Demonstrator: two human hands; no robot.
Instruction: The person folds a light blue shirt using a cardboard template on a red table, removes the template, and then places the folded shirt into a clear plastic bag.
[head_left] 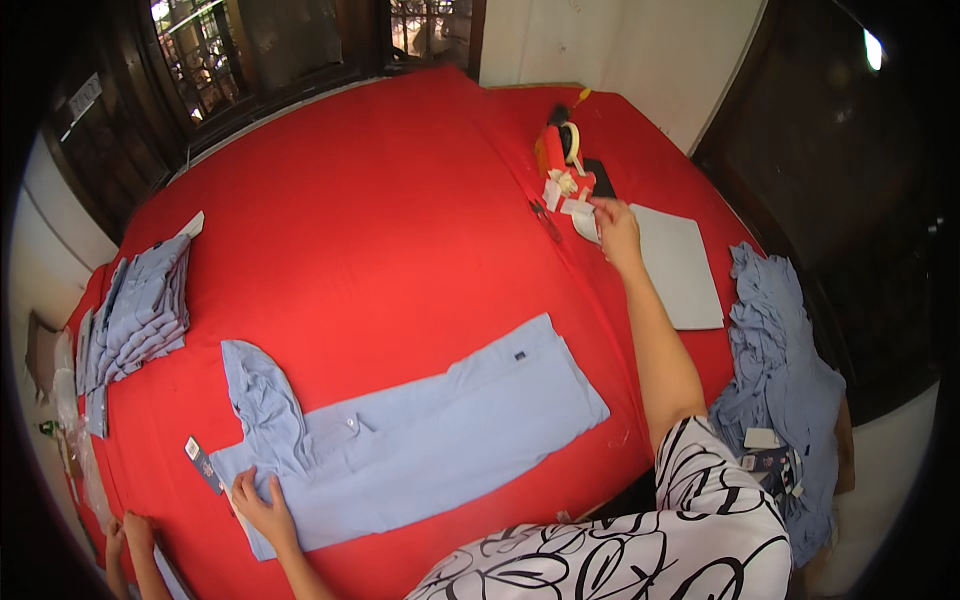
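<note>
The left hand [262, 508], fingers spread, rests on the blue shirt [430, 440], seemingly steadying it flat on the red-covered bench [350, 220]. Beyond the shirt to the right, the right hand [617, 230] narrows at a white strip [586, 226], its grip impossible to tell. Left of the shirt, folded garments [145, 305] sit stacked, perhaps to save room.

No wording can be read; blurred print is shown on the tag [209, 475] at the shirt [430, 440] and the sign [85, 98] by the window [195, 60].
</note>
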